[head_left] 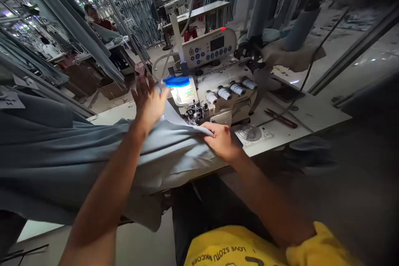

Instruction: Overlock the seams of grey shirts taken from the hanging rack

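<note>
R hand (225, 141) is pinching the cloth (168, 143) edge just before the sewing mach. (215, 81); cloth is draping L of mach. L hand (151, 102) is hovering L of mach., fingers spread. Looks unfinished; can't tell stitched amt., dim.

The left edge cuts off the grey-blue cloth (77, 149) (the yellow shirt (230, 237) is cropped at the bottom).

Sewing machine (202, 85) blocks forward, fabric (93, 149) fills left; worktop (321, 115) right side passable above clear disc (250, 132) and pointed tool (282, 119)
</note>
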`<state>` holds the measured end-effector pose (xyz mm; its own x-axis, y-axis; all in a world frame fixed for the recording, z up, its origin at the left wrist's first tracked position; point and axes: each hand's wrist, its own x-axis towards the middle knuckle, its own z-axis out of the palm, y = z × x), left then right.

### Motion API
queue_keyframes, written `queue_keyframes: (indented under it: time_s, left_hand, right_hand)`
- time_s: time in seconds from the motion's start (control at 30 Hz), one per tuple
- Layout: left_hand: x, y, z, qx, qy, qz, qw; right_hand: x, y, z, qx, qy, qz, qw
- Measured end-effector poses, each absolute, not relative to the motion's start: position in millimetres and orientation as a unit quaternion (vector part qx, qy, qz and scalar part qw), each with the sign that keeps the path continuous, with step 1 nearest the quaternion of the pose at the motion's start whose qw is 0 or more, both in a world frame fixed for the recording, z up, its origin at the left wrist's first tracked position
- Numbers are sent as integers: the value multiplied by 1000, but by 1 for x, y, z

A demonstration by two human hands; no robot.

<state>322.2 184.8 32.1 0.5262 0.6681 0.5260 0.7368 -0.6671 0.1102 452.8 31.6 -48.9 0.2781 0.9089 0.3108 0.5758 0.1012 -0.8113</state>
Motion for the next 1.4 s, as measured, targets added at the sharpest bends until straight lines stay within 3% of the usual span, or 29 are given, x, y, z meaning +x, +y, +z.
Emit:
queue_keyframes:
  time_s: [0.07, 0.2, 0.33, 0.4, 0.57, 0.73, 0.97, 1.1, 1.2, 1.3, 1.4]
  left_hand:
    - [308, 152, 17, -910, -344, -221, 66]
    - [286, 116, -26, -949, -301, -82, -37]
    - [284, 129, -37, -944, -311, -87, -73]
    - [290, 140, -36, -939, -326, -90, -64]
    - [320, 153, -36, -897, -423, -124, -18]
    - [342, 158, -31, -862, -465, -197, -38]
    - [359, 176, -26, -822, -529, -196, -71]
    - [348, 168, -19, -815, -546, -187, -49]
    - [319, 147, 0, -883, -428, -178, -68]
    - [287, 126, 18, -957, -228, -117, -139]
    - [268, 116, 26, -953, -216, -97, -191]
  right_hand:
    - [468, 35, -47, -670, -591, 93, 439]
    - [463, 24, -64, -682, -573, -79, 448]
    - [429, -1, -81, -513, -672, -204, 494]
    - [413, -6, -86, -451, -727, -202, 477]
    - [399, 4, -94, -472, -722, -162, 479]
    - [408, 15, -96, -452, -726, -163, 491]
    - [422, 29, -86, -552, -655, -200, 476]
    - [425, 33, -84, -558, -649, -178, 485]
    - [427, 31, -76, -541, -641, -122, 531]
    - [421, 21, -66, -496, -599, 29, 628]
    - [406, 9, -66, -440, -493, 266, 703]
